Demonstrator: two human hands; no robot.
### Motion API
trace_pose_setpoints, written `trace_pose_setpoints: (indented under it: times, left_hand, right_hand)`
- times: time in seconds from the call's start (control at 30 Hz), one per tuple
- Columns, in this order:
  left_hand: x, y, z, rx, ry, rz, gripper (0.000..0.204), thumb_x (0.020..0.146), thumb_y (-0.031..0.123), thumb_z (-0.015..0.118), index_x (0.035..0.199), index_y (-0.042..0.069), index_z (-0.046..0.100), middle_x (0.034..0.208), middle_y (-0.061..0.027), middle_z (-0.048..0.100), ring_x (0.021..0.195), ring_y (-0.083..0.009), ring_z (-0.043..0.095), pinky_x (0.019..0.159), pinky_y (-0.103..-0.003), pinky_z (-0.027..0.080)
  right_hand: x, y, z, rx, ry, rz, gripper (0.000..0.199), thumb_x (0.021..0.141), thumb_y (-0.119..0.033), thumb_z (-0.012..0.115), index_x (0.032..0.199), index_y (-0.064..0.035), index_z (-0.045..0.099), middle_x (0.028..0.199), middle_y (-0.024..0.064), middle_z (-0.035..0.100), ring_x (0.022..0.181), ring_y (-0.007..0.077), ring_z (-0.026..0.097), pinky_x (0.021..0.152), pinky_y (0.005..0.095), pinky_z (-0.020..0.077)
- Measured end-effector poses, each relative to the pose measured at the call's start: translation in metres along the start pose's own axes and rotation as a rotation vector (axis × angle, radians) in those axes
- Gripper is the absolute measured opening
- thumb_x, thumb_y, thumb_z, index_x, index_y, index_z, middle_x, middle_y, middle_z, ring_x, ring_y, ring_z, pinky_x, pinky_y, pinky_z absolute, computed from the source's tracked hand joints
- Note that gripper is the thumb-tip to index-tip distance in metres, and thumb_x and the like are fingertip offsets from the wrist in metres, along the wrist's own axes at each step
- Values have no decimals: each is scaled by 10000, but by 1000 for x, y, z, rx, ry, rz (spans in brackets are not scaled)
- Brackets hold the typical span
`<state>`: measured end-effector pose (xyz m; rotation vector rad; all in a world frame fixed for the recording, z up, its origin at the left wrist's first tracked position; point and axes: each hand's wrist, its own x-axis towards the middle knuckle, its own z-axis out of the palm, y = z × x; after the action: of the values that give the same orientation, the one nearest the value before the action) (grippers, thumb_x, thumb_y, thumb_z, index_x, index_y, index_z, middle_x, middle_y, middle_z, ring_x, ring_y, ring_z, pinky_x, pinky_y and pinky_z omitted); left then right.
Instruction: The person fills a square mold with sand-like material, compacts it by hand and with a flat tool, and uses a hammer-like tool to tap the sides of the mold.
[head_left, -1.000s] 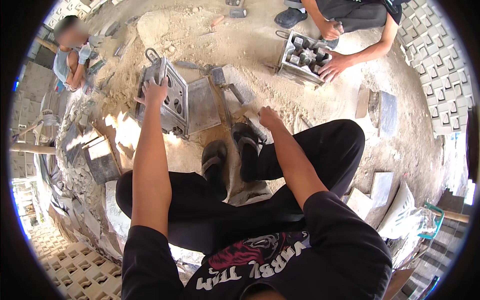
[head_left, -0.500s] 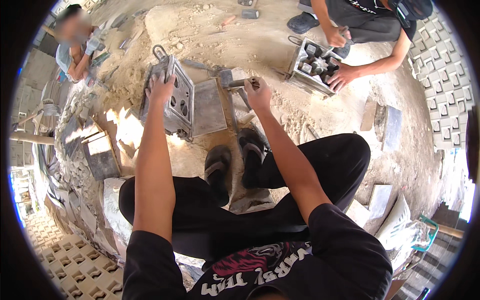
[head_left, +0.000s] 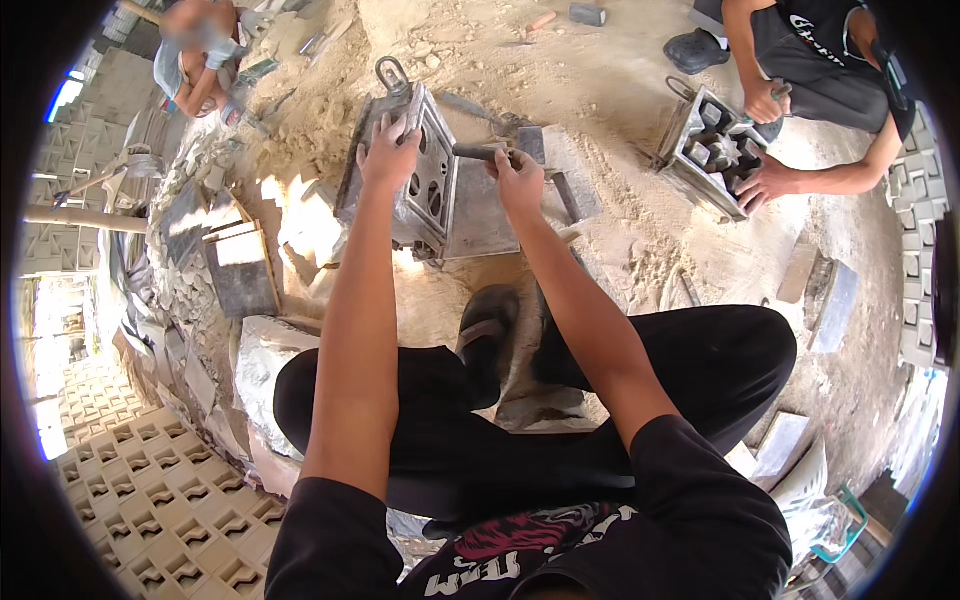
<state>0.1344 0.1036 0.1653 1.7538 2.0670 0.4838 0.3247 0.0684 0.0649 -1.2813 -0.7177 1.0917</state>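
Note:
A grey metal block mould (head_left: 440, 226) with dark, rounded holes stands tilted on the sandy ground ahead of me, a looped handle (head_left: 392, 72) at its far end. Over its upper edge my left hand (head_left: 390, 155) is closed, gripping the frame. My right hand (head_left: 518, 182) is closed round a short dark bar (head_left: 475, 151), whose far end reaches the mould's right side; whether it touches cannot be made out. Beside the mould lies a flat grey plate (head_left: 482, 222), partly behind my right hand and the bar.
A person at the upper right handles another metal mould (head_left: 705, 150) with both hands. Another person crouches at the upper left. A dark block (head_left: 530, 143) lies beyond my right hand. Boards (head_left: 242, 270) and rubble lie left; patterned blocks (head_left: 170, 500) are stacked lower left.
The view has shifted, so the scene sits further right. My right hand has brought the bar leftward, from apart to right beside the mould. My left hand stays on the mould.

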Motion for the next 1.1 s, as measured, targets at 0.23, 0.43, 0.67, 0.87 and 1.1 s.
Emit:
trace_pose_setpoints:
  times: [0.23, 0.43, 0.67, 0.87, 1.1]
  left_hand:
    - [-5, 3, -2, -31, 20, 0, 552, 914, 445, 529, 1404, 189, 505, 1572, -67, 280, 1474, -211, 188, 1184, -483, 37]
    - [-8, 7, -4, -74, 19, -4, 547, 915, 419, 544, 1400, 168, 508, 1567, -82, 289, 1474, -204, 190, 1183, -474, 21]
    - [-8, 4, -5, -50, 36, -12, 540, 914, 421, 548, 1394, 175, 516, 1565, -79, 297, 1473, -201, 192, 1183, -476, 19]
    - [3, 30, 7, -74, 14, 43, 540, 912, 420, 549, 1394, 179, 517, 1564, -79, 300, 1472, -203, 194, 1184, -470, 26]
    - [-6, 2, -2, -51, 45, 11, 539, 908, 422, 553, 1385, 172, 526, 1559, -80, 309, 1468, -207, 206, 1181, -481, 39]
  right_hand:
    - [-2, 30, 18, 42, -83, 103, 252, 965, -136, 587, 1002, 111, 626, 896, 104, 665, 773, 154, 679, 715, 267, 568]
    - [19, 44, 29, 119, -40, 12, 262, 948, -138, 589, 883, 110, 643, 742, 136, 705, 686, 153, 694, 649, 252, 545]
    - [48, 51, 31, -6, -178, -55, 267, 947, -178, 593, 908, 76, 663, 746, 121, 718, 676, 165, 707, 652, 280, 540]
    - [63, 81, 51, -174, -31, -67, 302, 964, -191, 576, 1025, 94, 653, 842, 118, 704, 755, 189, 694, 689, 321, 559]
    - [19, 39, 79, -525, -192, -93, 350, 919, -339, 586, 949, -10, 700, 791, 232, 671, 770, 394, 663, 687, 431, 491]
